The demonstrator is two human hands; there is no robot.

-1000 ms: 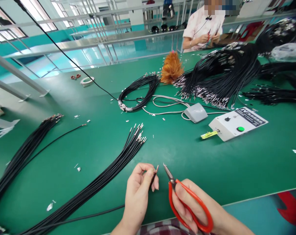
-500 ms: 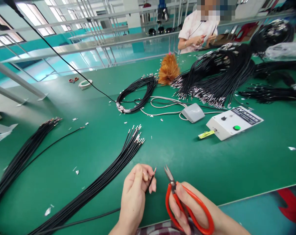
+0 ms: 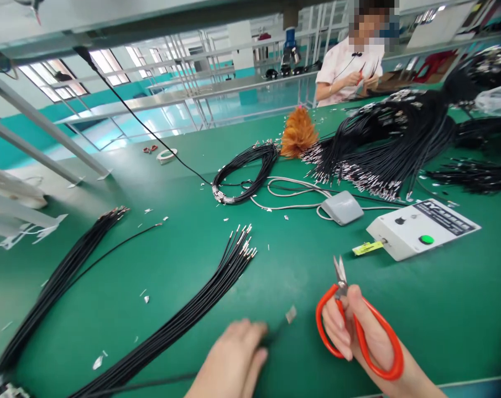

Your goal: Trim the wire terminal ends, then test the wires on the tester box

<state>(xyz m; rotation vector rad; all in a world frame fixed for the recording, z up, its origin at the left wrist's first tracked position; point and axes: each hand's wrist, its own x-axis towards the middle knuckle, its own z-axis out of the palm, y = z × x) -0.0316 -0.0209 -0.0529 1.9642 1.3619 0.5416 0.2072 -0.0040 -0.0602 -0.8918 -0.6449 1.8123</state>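
Note:
My left hand (image 3: 234,359), blurred by motion, is closed on a black cable (image 3: 163,381) low in the middle of the view. The cable's blurred, pale end sticks out past my fingers to the right. My right hand (image 3: 369,331) holds scissors (image 3: 323,320) with red looped handles; the blades point up and are slightly apart, with nothing between them. Left of my left hand lies a bundle of black cables (image 3: 188,309) with stripped, shiny ends. Farther left, a second bundle of black cables (image 3: 63,271) rests beside one loose cable (image 3: 113,250).
A white box with a green button (image 3: 420,229) and a grey pedal (image 3: 342,208) stand on the green table (image 3: 300,276). Behind are a coiled cable (image 3: 242,177), an orange fluffy duster (image 3: 299,132) and a large cable pile (image 3: 383,138). Across the table sits a co-worker (image 3: 350,66).
My left hand has turned palm down, and the cable end has swung out to the right. My right hand with the scissors has moved right and up. The camera view has shifted.

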